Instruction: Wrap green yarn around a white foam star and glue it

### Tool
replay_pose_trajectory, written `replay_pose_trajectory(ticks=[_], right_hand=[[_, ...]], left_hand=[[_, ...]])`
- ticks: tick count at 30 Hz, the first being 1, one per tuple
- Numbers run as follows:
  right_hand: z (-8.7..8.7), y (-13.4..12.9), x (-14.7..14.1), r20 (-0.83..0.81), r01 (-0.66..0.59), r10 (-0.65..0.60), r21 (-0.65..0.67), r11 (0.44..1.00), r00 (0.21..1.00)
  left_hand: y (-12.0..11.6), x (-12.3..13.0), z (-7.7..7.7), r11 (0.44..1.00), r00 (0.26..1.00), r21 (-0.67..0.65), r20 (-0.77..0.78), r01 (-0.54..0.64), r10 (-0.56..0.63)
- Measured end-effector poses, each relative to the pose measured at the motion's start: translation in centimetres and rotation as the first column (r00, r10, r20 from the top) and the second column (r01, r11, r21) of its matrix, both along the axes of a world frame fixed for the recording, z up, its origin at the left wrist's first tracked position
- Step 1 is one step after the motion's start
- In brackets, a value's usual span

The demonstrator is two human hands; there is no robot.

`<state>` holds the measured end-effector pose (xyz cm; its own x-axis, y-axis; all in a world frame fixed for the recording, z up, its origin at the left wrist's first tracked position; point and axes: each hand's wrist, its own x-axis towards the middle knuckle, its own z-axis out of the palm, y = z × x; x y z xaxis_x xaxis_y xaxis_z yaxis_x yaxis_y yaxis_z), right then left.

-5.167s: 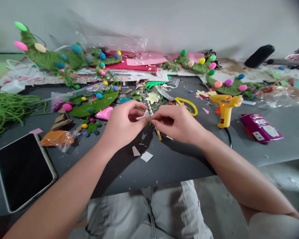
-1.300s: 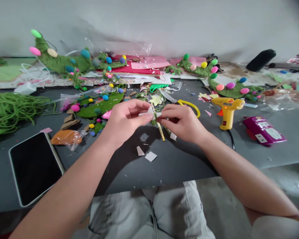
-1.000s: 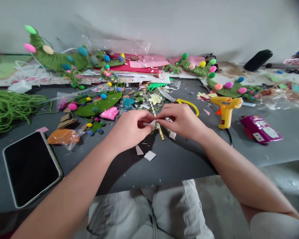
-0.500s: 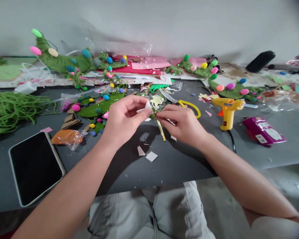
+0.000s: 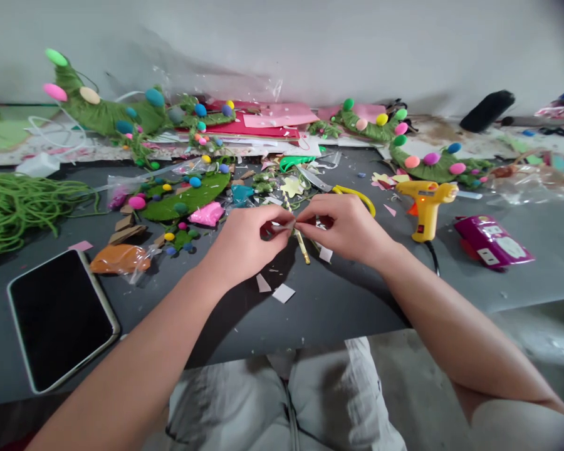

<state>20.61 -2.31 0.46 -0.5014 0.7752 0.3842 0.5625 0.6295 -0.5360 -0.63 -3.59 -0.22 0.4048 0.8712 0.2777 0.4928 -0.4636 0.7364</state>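
Observation:
Over the middle of the table my left hand (image 5: 251, 241) pinches a small whitish piece (image 5: 283, 226), mostly hidden by the fingers. My right hand (image 5: 350, 225) is closed in a pinch against the same spot, fingertips meeting those of the left. What it grips is too small and covered to name. Just below the fingertips lies a patterned pencil (image 5: 303, 248). Scissors with a yellow handle (image 5: 361, 195) rest behind my right hand. Paper scraps, one a white square (image 5: 283, 293), lie on the table in front.
A yellow glue gun (image 5: 427, 207) stands at right, its orange light lit, beside a purple box (image 5: 493, 241). At left are green yarn (image 5: 23, 210), a dark-screened tablet (image 5: 63, 319) and a bag of orange clay (image 5: 121, 259). Green wrapped crescents with coloured balls (image 5: 108, 109) line the back.
My left hand has turned and lowered, bringing both hands' fingertips together. The whitish piece is now more hidden, and the pink packet behind the left hand shows more fully. The view has shifted slightly.

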Motion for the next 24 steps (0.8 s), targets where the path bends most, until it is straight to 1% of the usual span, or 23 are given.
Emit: replay_pose_trajectory(ticks=[2, 4, 6, 8, 9, 11, 14, 15, 17, 19, 21, 24], right_hand=[[0.0, -0.3, -0.3, -0.046, 0.0, -0.001, -0.038, 0.999, 0.999], [-0.1, -0.5, -0.5, -0.072, -0.014, 0.012, -0.027, 1.0, 0.997], [-0.3, -0.6, -0.5, -0.068, -0.036, 0.039, 0.038, 0.999, 0.997], [-0.5, -0.7, -0.5, -0.046, -0.046, 0.051, 0.114, 0.992, 0.998], [-0.5, -0.8, -0.5, -0.035, -0.043, 0.048, 0.142, 0.989, 0.998], [-0.6, -0.8, -0.5, -0.025, -0.032, 0.037, 0.168, 0.985, 0.999], [-0.6, -0.7, -0.4, -0.073, -0.042, 0.052, 0.136, 0.99, 0.996], [-0.5, -0.6, -0.3, -0.094, -0.053, 0.063, 0.109, 0.993, 0.994], [-0.5, -0.3, -0.1, -0.11, -0.079, 0.083, 0.044, 0.996, 0.99], [-0.5, 0.0, 0.2, -0.111, -0.081, 0.081, 0.004, 0.997, 0.99], [-0.4, 0.3, 0.4, -0.108, -0.07, 0.069, -0.004, 0.998, 0.992], [-0.2, 0.4, 0.6, -0.069, -0.058, 0.059, 0.021, 0.998, 0.996]], left_hand=[[0.0, 0.1, 0.0, 0.999, 0.999, 0.012, 0.045, -0.03, 0.03], [0.0, 0.1, 0.1, 0.995, 0.99, 0.042, 0.11, -0.089, 0.084], [0.1, 0.1, 0.1, 0.984, 0.965, 0.053, 0.21, -0.17, 0.155], [0.3, 0.1, 0.1, 0.974, 0.922, 0.013, 0.323, -0.227, 0.211], [0.4, 0.1, 0.1, 0.973, 0.899, -0.025, 0.375, -0.232, 0.224], [0.6, 0.0, 0.0, 0.975, 0.854, -0.115, 0.47, -0.19, 0.222], [0.7, -0.2, 0.1, 0.966, 0.803, -0.254, 0.567, -0.041, 0.183], [0.7, -0.3, 0.2, 0.956, 0.802, -0.294, 0.572, 0.006, 0.171], [0.7, -0.5, 0.5, 0.931, 0.829, -0.36, 0.54, 0.068, 0.148], [0.5, -0.6, 0.6, 0.915, 0.87, -0.394, 0.479, 0.091, 0.119], [0.4, -0.6, 0.7, 0.915, 0.911, -0.392, 0.405, 0.093, 0.081], [0.2, -0.4, 0.4, 0.941, 0.959, -0.334, 0.279, 0.055, 0.043]])
